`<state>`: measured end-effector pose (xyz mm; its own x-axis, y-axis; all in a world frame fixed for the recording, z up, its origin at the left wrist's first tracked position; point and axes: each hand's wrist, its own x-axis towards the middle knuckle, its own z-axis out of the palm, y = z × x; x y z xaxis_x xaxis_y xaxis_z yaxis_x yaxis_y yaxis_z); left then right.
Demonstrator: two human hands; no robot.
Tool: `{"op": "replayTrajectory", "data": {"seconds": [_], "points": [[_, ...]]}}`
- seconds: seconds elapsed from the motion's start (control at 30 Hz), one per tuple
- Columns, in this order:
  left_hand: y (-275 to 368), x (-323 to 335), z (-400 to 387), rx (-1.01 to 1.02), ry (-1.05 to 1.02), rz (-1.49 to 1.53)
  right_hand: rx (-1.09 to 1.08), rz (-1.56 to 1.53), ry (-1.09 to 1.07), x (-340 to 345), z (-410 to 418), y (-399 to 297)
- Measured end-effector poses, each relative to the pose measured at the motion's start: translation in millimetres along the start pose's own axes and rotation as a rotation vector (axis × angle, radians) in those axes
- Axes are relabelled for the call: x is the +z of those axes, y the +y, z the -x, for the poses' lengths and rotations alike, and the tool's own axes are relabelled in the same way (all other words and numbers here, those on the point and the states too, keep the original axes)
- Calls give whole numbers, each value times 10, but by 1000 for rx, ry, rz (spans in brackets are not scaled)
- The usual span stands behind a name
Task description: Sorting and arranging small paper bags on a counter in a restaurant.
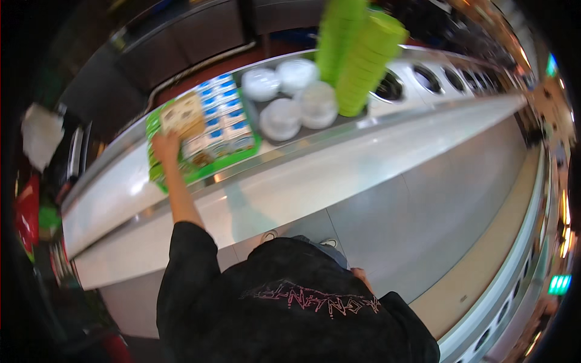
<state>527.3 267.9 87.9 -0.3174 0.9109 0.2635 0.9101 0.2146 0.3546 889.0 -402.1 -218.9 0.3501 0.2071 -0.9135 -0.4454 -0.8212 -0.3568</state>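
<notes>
My left hand point(165, 146) reaches over a bright green tray point(243, 158) on the counter. Its fingers are at the near edge of a beige pack with dark marks point(185, 114); blur hides whether they grip it. Green packets point(155, 171) lie beside and under this hand. Rows of small white-and-blue packs point(227, 111) fill the tray's right part, and a small brownish item point(202, 159) sits near its front. My right hand point(361, 274) hangs by my right side, mostly hidden by my black shirt, so its fingers cannot be made out.
Right of the green tray, a grey tray point(254, 106) carries stacks of white round bowls or lids point(280, 119). Tall stacks of lime-green cups point(370, 63) lean behind its right end. Round openings point(390, 86) line the white counter point(290, 177) farther right. Tiled floor point(408, 218) lies to my right.
</notes>
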Motion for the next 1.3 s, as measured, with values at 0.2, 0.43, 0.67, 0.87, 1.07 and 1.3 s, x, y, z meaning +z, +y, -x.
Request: {"op": "replayTrajectory", "data": {"seconds": [0.2, 0.43, 0.67, 0.87, 1.07, 1.3], "points": [[737, -433, 1366, 296, 545, 498, 6, -414, 198, -615, -44, 414], [2885, 149, 4910, 1178, -884, 1046, 150, -469, 67, -1091, -54, 304], [4252, 901, 6507, 1563, -1540, 662, -478, -766, 292, -2604, 470, -1195], [3837, 2983, 6703, 1395, -1429, 143, -662, -533, 709, -3327, -232, -761], [3074, 3601, 6787, 1132, -1552, -105, -185, -62, 547, -3124, -853, 1389], [3799, 3925, 7360, 1134, -1575, -188, 60, -115, 370, -4756, -356, 2289]]}}
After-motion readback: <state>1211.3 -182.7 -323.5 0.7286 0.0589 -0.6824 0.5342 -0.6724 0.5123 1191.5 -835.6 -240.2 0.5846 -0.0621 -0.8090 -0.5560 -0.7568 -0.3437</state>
